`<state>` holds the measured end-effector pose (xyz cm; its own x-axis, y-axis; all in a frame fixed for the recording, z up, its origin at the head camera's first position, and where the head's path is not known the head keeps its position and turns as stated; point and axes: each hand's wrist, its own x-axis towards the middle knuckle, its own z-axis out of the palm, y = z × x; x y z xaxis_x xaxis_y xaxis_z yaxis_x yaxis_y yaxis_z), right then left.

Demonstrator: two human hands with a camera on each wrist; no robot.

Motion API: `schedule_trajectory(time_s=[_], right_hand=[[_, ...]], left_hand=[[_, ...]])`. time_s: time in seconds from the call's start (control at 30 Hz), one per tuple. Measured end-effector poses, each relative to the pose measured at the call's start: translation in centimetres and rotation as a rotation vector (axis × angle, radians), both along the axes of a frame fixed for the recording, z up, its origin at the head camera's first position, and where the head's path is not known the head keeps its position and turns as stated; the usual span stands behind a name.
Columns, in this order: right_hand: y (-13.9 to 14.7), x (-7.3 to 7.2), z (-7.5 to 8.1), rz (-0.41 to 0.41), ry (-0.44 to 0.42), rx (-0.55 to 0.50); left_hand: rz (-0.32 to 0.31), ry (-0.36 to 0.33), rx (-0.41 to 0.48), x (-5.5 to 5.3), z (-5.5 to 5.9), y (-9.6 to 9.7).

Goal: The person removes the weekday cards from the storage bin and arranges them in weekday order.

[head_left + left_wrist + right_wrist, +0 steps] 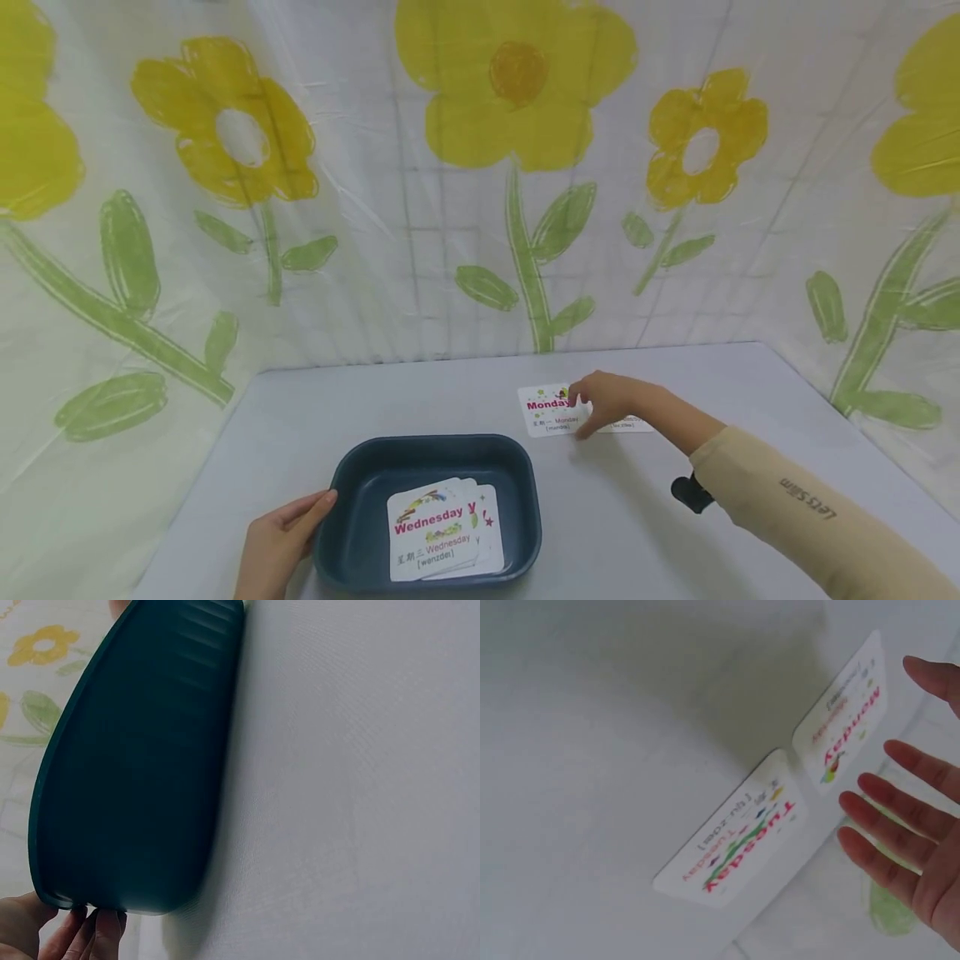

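At the left end of a dark blue tray [348,500], my left hand [281,542] pinches the rim, thumb on top and fingers under it in the left wrist view. Several white word cards lie overlapped in the tray, the Wednesday card [431,542] uppermost. My right hand [611,400] hovers over the back of the table with fingers spread and holds nothing. Below it, a Monday card [543,412] and a Tuesday card [739,840] lie flat side by side on the table. In the head view the right hand hides most of the Tuesday card.
The white table [615,517] runs back to a hanging sheet [360,250] printed with yellow flowers. More of this sheet stands at both sides. A black strapped object [692,493] sits at the right wrist, beside a beige sleeve [795,500].
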<state>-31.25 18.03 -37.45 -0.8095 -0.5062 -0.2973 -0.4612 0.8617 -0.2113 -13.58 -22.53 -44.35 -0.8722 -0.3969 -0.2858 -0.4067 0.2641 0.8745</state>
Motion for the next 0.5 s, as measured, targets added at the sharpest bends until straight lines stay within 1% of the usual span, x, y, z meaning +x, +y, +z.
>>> schedule_trajectory(time_s=[0.17,0.23,0.37,0.5], right_hand=[[-2.0,0.9,0.7,0.055,0.015,-0.009],[-2.9,1.2,1.1,0.084,0.028,-0.018],[-4.6,2.1,1.9,0.115,0.060,-0.024],[-6.4,3.3,2.9,0.134,0.109,0.009]], left_hand=[[0.003,0.002,0.000,0.1,0.0,0.0],[0.007,0.003,0.003,0.1,0.0,0.0],[0.010,0.005,-0.002,0.0,0.0,0.0],[0.003,0.012,0.001,0.1,-0.1,0.0]])
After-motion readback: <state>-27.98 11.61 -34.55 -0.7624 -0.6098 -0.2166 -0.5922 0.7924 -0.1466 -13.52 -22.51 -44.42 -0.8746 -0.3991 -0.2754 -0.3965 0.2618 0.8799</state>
